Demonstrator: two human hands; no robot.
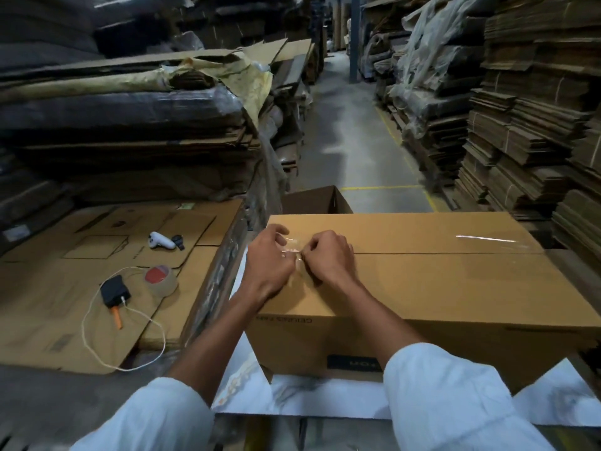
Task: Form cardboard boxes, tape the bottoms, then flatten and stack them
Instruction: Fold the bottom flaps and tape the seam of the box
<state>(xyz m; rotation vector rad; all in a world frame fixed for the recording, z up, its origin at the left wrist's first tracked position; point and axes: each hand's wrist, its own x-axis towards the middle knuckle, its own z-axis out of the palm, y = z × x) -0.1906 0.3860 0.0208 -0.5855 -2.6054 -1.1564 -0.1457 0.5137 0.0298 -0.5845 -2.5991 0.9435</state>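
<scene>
Dim aisle (344,131); left hand (268,258), right hand (330,258) pinch barely-visible tape (290,252).

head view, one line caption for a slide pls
Left hand and right hand pinch clear tape at the seam of a formed cardboard box.

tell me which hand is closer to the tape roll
Left. The left hand pinches clear tape on the box, right of the tape roll; the right hand is farther right.

The left forearm slanted in from seven o'clock and the right from five o'clock, converging toward twelve. The left hand (270,258) and right hand (330,260) sat nearly touching, fingers curled, each pinching a strip of clear tape (291,253).
</scene>
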